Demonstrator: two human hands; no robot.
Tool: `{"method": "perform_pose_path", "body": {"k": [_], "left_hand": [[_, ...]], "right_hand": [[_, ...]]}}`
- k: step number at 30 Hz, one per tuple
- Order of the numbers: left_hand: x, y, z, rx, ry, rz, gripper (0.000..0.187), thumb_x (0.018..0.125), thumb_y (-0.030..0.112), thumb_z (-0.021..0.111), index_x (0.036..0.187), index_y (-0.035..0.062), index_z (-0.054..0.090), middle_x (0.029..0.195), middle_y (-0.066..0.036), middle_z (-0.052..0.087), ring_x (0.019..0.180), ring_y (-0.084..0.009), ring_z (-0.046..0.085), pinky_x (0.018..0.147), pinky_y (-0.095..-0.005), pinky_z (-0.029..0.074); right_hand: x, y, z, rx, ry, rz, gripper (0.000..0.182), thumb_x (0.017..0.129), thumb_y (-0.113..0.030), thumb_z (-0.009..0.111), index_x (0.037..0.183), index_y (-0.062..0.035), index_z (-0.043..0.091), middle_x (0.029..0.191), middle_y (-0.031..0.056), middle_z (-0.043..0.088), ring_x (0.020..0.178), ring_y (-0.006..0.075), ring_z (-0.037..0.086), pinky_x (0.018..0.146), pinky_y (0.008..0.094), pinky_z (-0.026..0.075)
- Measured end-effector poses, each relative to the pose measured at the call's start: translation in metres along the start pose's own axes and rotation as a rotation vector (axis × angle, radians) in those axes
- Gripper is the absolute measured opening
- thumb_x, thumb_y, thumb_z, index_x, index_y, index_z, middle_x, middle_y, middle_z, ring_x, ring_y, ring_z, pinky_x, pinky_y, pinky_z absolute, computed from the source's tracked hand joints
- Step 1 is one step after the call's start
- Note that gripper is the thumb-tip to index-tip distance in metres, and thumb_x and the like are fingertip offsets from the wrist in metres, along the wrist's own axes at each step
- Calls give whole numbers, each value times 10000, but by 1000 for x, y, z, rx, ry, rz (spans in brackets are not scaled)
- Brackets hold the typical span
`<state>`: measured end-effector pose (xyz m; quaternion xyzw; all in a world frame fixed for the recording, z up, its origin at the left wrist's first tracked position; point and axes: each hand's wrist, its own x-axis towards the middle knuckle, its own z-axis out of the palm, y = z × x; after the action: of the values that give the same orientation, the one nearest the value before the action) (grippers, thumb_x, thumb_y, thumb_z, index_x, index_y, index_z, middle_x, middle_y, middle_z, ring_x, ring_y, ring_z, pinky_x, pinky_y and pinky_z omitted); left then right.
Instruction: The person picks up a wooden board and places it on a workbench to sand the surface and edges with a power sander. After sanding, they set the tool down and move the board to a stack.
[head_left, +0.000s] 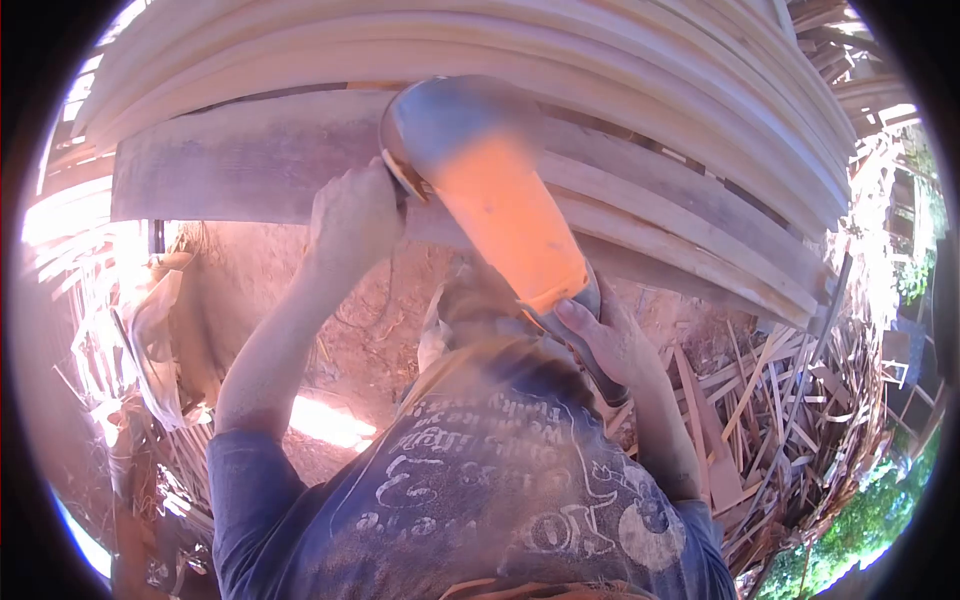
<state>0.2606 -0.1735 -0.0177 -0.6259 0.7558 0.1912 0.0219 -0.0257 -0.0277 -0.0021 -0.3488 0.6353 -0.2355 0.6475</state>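
An orange angle grinder (515, 220) with a blurred grey head lies across the middle of the view, its head over a weathered plank (230, 160). My left hand (355, 215) is closed at the side of the head, where a side handle would be; the fingers wrap out of sight. At the rear end my right hand (612, 340) grips the body, thumb on top near the orange housing's edge. The disc side faces down toward the wood and is hidden.
Long pale boards (640, 70) lie stacked beyond the plank. Offcuts and thin wood strips (780, 420) are heaped on the right. Reddish dirt ground (350, 290) shows below the plank, and a pale crumpled sheet (155, 330) hangs at left.
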Motion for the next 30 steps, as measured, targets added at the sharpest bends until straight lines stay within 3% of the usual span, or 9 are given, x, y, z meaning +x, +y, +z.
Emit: {"method": "perform_pose_path", "body": {"k": [7, 10, 15, 17, 20, 22, 24, 27, 30], "left_hand": [[1, 69, 20, -104, -160, 185, 192, 771, 128, 698, 951, 65, 673, 752, -179, 698, 764, -331, 717, 694, -438, 574], [10, 157, 37, -107, -247, 443, 129, 799, 146, 658, 903, 82, 699, 923, -182, 716, 810, -334, 721, 703, -424, 580], [38, 297, 79, -176, -296, 885, 84, 810, 157, 668, 873, 135, 718, 857, -87, 738, 844, -264, 732, 707, -375, 565], [37, 331, 91, -24, -111, 949, 70, 806, 163, 671, 861, 150, 711, 870, -68, 742, 836, -226, 736, 692, -345, 557], [40, 326, 100, -32, -12, 956, 71, 806, 158, 669, 861, 136, 709, 893, -77, 741, 858, -220, 735, 690, -355, 556], [49, 290, 85, -130, -150, 895, 85, 822, 151, 655, 883, 112, 699, 913, -98, 735, 882, -243, 729, 696, -380, 557], [51, 232, 85, -322, -100, 744, 187, 804, 260, 694, 906, 104, 695, 910, -125, 728, 882, -273, 722, 718, -409, 559], [44, 146, 47, -154, -130, 565, 446, 728, 430, 750, 934, 39, 686, 872, -166, 717, 868, -309, 718, 751, -423, 565], [29, 75, 12, 48, -109, 263, 267, 812, 272, 690, 952, 45, 685, 831, -224, 706, 792, -366, 710, 732, -463, 564]], "right_hand": [[-58, 27, -34, 149, 130, 60, 735, 915, -403, 666, 1451, 25, 401, 1138, 156, 651, 952, 228, 666, 796, 322, 535], [-125, 79, -61, 236, 373, 139, 612, 944, -465, 633, 1343, -22, 491, 916, 104, 637, 673, 162, 620, 569, 286, 512], [-177, 126, -80, 543, 794, 323, 581, 977, -580, 521, 1204, -45, 544, 828, 98, 629, 623, 175, 619, 530, 306, 529], [-178, 133, -90, 635, 853, 345, 578, 991, -587, 478, 1210, -54, 536, 826, 103, 629, 616, 183, 622, 522, 312, 533], [-171, 127, -87, 635, 816, 346, 551, 995, -563, 491, 1213, -58, 534, 815, 98, 622, 628, 182, 628, 507, 314, 527], [-159, 115, -74, 574, 798, 334, 538, 990, -550, 514, 1210, -59, 533, 817, 89, 619, 641, 180, 633, 496, 319, 524], [-143, 95, -56, 469, 709, 308, 531, 982, -526, 545, 1223, -53, 529, 837, 77, 620, 659, 171, 633, 501, 314, 519], [-109, 48, -36, 265, 447, 261, 559, 972, -467, 586, 1314, -35, 490, 898, 63, 632, 692, 140, 616, 549, 287, 504], [-61, 20, -18, 122, 221, 142, 686, 949, -452, 617, 1432, -8, 419, 1000, 86, 657, 736, 126, 609, 613, 269, 495]]}}
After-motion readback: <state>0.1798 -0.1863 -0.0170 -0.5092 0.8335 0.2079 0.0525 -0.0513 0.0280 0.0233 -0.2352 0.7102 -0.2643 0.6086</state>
